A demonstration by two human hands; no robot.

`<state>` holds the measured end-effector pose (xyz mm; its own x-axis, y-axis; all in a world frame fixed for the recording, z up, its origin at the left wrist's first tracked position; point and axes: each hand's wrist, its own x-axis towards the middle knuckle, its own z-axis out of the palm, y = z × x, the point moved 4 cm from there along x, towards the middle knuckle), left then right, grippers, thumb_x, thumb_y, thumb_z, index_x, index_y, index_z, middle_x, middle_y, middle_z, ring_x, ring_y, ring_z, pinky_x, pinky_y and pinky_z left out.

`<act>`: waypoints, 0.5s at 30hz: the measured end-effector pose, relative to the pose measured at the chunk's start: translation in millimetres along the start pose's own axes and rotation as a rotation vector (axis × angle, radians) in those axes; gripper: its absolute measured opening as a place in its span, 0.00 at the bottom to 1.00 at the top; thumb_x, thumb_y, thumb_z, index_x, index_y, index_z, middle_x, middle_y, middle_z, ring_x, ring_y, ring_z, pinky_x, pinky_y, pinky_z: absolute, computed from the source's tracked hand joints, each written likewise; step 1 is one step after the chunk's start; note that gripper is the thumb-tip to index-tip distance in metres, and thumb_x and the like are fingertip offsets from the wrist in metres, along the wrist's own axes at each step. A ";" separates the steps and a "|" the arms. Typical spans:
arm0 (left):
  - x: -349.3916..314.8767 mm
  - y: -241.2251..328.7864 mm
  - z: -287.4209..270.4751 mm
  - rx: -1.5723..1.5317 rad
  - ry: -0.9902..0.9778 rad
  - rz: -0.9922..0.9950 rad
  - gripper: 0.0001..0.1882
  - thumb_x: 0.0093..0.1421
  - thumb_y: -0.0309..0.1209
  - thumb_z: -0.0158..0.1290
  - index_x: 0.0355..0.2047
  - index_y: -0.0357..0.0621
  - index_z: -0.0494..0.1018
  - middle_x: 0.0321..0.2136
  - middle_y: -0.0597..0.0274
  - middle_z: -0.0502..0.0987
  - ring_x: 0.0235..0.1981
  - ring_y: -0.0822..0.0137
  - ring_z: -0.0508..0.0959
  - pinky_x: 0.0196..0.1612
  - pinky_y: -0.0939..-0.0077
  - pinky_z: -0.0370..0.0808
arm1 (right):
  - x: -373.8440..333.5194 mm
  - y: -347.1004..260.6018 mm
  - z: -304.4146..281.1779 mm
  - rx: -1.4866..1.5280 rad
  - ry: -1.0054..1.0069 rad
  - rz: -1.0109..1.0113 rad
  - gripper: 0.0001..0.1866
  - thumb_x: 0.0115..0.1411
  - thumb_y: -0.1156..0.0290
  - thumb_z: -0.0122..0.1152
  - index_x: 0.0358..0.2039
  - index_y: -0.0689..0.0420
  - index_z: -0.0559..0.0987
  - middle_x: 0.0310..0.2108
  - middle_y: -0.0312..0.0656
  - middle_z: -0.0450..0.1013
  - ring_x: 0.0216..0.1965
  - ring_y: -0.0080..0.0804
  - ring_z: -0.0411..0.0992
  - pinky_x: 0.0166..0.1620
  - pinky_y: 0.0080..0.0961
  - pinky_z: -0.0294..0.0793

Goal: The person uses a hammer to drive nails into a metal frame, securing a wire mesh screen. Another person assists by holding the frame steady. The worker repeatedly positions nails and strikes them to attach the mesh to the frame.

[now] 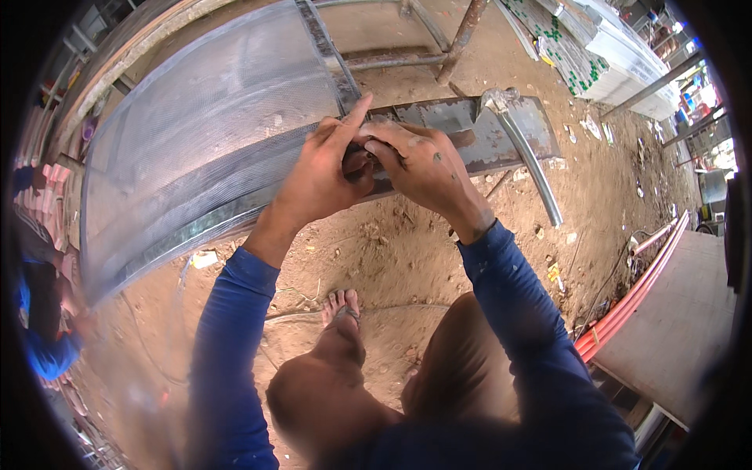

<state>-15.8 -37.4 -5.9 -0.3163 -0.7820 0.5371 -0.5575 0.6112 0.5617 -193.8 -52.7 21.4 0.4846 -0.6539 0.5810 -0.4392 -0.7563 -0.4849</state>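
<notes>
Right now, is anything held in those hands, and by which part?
Cannot tell: the left hand and right hand sit close together, hiding any small thing between them.

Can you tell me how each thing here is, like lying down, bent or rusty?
Left hand, index finger stretched out, others curled
Right hand, fingers bent, close to the left's; anything held is unclear
Metal plate, patchy with rust
Hammer, lying on the plate, handle past its edge
Mesh panel, spread out, see-through
Red pipes, lying side by side
</notes>
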 end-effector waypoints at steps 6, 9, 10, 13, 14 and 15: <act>2.2 -5.7 13.6 -0.048 0.003 -0.062 0.57 0.54 0.19 0.66 0.83 0.47 0.55 0.40 0.54 0.84 0.41 0.57 0.86 0.51 0.61 0.85 | -12.4 26.7 -0.2 -0.020 0.020 -0.009 0.12 0.73 0.71 0.62 0.52 0.51 0.90 0.50 0.47 0.87 0.47 0.50 0.86 0.51 0.40 0.87; -3.2 -6.6 12.2 -0.029 0.022 -0.077 0.56 0.57 0.20 0.68 0.84 0.46 0.54 0.37 0.58 0.85 0.35 0.65 0.89 0.42 0.69 0.86 | -9.7 33.5 9.8 -0.008 0.036 -0.044 0.13 0.73 0.70 0.61 0.52 0.50 0.90 0.46 0.50 0.86 0.42 0.50 0.86 0.49 0.41 0.87; -1.6 -5.0 13.1 -0.011 0.025 -0.066 0.56 0.58 0.20 0.69 0.84 0.44 0.53 0.38 0.58 0.85 0.36 0.66 0.89 0.43 0.70 0.86 | -8.1 37.8 11.1 0.000 0.034 -0.039 0.13 0.74 0.69 0.61 0.52 0.50 0.90 0.45 0.50 0.86 0.42 0.50 0.87 0.48 0.41 0.87; -6.1 -9.3 8.7 0.073 0.013 -0.017 0.58 0.58 0.18 0.71 0.83 0.33 0.48 0.42 0.56 0.86 0.41 0.69 0.88 0.48 0.73 0.86 | -2.7 44.5 16.2 0.039 0.060 -0.094 0.10 0.71 0.70 0.62 0.47 0.54 0.88 0.41 0.52 0.86 0.41 0.53 0.86 0.46 0.43 0.85; -6.8 -12.4 15.8 0.025 -0.005 -0.033 0.58 0.58 0.17 0.70 0.83 0.33 0.47 0.43 0.55 0.86 0.42 0.69 0.88 0.49 0.73 0.85 | -3.7 49.9 13.0 0.032 0.078 -0.142 0.09 0.67 0.72 0.62 0.43 0.57 0.87 0.38 0.54 0.85 0.41 0.55 0.85 0.46 0.45 0.84; -5.4 -12.8 19.0 -0.017 -0.016 -0.048 0.58 0.59 0.16 0.70 0.83 0.32 0.47 0.43 0.55 0.86 0.43 0.69 0.88 0.49 0.73 0.85 | -4.1 54.1 11.3 0.022 0.098 -0.199 0.08 0.64 0.73 0.61 0.39 0.60 0.86 0.35 0.55 0.85 0.41 0.57 0.84 0.47 0.47 0.83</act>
<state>-21.4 -43.3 -27.9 -0.3018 -0.8119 0.4997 -0.5588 0.5753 0.5973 -211.0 -91.1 -14.7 0.4835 -0.4877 0.7269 -0.3250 -0.8711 -0.3683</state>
